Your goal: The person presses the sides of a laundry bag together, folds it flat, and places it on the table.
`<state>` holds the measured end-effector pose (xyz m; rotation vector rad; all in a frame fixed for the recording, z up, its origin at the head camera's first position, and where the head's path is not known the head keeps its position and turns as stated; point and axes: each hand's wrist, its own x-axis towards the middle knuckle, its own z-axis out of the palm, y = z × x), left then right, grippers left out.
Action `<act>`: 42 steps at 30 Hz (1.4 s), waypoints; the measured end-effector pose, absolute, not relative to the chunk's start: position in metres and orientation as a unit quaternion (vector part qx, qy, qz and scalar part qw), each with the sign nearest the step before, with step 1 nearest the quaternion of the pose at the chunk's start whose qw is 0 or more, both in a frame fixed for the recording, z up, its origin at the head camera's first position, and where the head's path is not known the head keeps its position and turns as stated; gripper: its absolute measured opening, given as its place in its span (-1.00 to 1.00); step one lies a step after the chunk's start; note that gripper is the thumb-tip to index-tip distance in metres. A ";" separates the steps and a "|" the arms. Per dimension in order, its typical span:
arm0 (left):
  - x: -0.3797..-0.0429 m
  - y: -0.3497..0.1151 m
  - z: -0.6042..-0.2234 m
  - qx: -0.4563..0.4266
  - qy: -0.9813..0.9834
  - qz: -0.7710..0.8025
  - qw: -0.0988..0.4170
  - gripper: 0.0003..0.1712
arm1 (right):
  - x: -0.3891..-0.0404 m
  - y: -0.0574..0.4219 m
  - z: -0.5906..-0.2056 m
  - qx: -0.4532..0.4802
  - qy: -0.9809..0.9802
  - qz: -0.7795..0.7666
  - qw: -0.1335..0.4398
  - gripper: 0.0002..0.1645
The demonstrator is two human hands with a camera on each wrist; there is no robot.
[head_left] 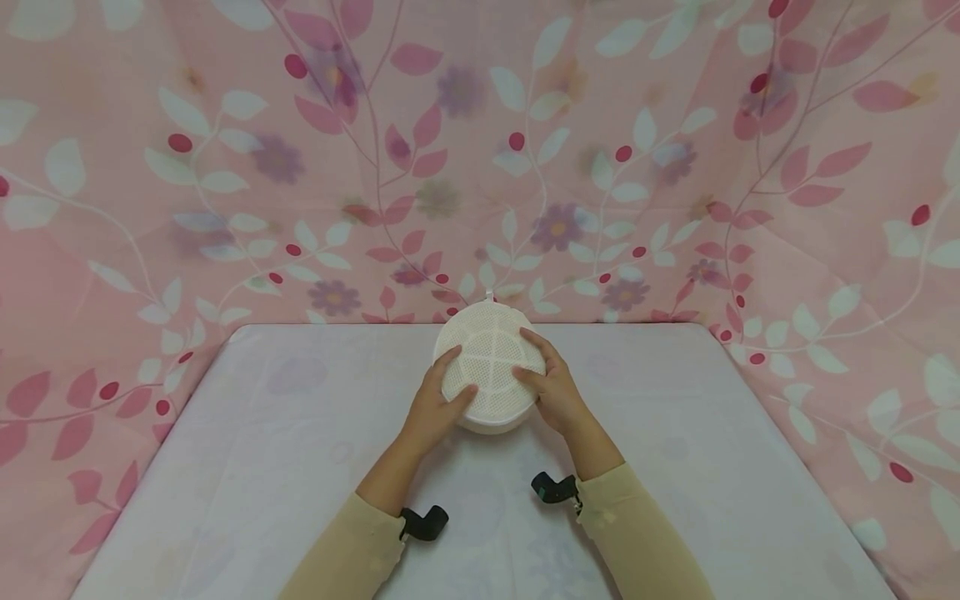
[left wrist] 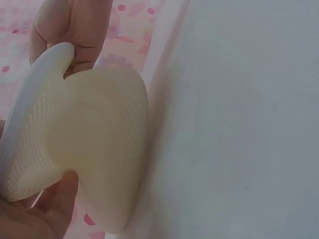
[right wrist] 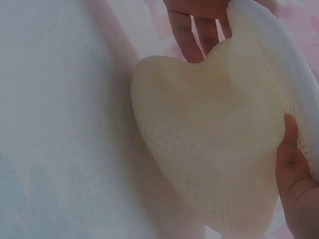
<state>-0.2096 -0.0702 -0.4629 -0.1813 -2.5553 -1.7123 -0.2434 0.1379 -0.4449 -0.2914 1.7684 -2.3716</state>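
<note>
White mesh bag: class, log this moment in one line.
left hand: grips left side of white mesh bag | right hand: grips its right side | table: underneath

The bag point(head_left: 491, 367) is between the left hand point(head_left: 437, 407) and the right hand point(head_left: 560, 395), over the far part of the table point(head_left: 300, 433). Behind the table, and to its left and right, hangs a cloth point(head_left: 465, 167).

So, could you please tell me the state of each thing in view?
Round white mesh bag: held, side dented inward, open or closed unclear
Left hand: gripping the bag
Right hand: gripping the bag
Floral backdrop: hanging, lightly creased
Pale tabletop: flat
Black wrist cameras: both worn
</note>
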 end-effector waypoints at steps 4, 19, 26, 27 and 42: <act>-0.211 -0.071 -0.464 -0.045 -0.807 -0.589 0.021 -0.23 | -0.244 0.138 -0.446 -0.096 0.588 -0.797 0.095 -0.22; -0.212 -0.072 -0.465 -0.013 -0.756 -0.653 0.036 -0.27 | -0.241 0.135 -0.444 -0.105 0.602 -0.781 0.128 -0.19; -0.216 -0.075 -0.470 -0.028 -0.743 -0.669 0.026 -0.23 | -0.242 0.134 -0.446 -0.103 0.596 -0.787 0.122 -0.21; -0.216 -0.075 -0.470 -0.029 -0.738 -0.674 0.021 -0.22 | -0.242 0.134 -0.446 -0.103 0.594 -0.788 0.123 -0.20; -0.207 -0.082 -0.445 -0.053 -0.718 -0.694 -0.001 -0.23 | -0.243 0.133 -0.450 -0.088 0.600 -0.784 0.136 -0.22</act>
